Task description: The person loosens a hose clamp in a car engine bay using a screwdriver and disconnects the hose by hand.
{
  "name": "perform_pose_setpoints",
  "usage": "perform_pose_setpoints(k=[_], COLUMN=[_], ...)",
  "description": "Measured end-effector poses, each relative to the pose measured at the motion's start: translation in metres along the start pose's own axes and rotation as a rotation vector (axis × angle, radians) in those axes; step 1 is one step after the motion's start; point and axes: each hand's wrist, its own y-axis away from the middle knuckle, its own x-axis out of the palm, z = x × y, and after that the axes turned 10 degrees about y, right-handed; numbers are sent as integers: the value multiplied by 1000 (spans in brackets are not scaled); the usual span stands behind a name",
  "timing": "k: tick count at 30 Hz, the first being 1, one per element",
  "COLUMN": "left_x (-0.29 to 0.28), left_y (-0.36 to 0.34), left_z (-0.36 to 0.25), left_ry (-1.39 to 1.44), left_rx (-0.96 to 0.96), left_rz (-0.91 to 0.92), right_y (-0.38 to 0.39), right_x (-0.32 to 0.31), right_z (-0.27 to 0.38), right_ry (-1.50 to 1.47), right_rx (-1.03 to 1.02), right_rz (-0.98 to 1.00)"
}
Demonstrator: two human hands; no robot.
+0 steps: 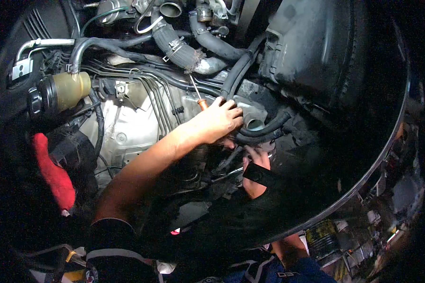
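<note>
My left hand [222, 120] reaches in from the lower left, fingers bent over beside black hoses [238, 75] and an open pipe end [255, 124]. What lies under its palm is hidden. A screwdriver [202, 103] with an orange handle shows just behind this hand, its shaft pointing up to a ribbed grey hose [174, 47]; whether the hand touches it is unclear. Lower down, my right hand [257, 162] has its fingers curled in shadow, a black band across it. A thin metal rod [227, 176] runs to its left side. The thing in its grasp cannot be made out.
A yellowish reservoir [73, 89] with a black cap sits at the left, above a red cloth-like piece [56, 177]. Thin pipes [156, 101] cross the middle. A large black housing [311, 47] fills the upper right. The curved body edge [344, 200] borders the bay.
</note>
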Motion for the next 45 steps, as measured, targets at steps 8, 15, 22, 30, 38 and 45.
perform_pose_setpoints(k=[8, 15, 22, 30, 38, 45], left_x=[-20, 5, -1, -57, -125, -150], left_y=[2, -5, 19, -32, -120, -155], left_z=[4, 1, 4, -37, -43, -26], left_ry=[-24, 69, 221, 345, 350, 191], left_rx=[31, 70, 53, -250, -414, -553], left_rz=[-68, -191, -321, -905, -1245, -1340], right_y=[-9, -21, -32, -34, -40, -48], right_x=[14, 6, -10, 22, 42, 33], right_z=[-5, 20, 10, 15, -13, 0], right_ry=[-665, -817, -307, -76, 93, 98], right_rx=[454, 433, 92, 60, 19, -10], right_rz=[-28, 8, 68, -260, -268, -216])
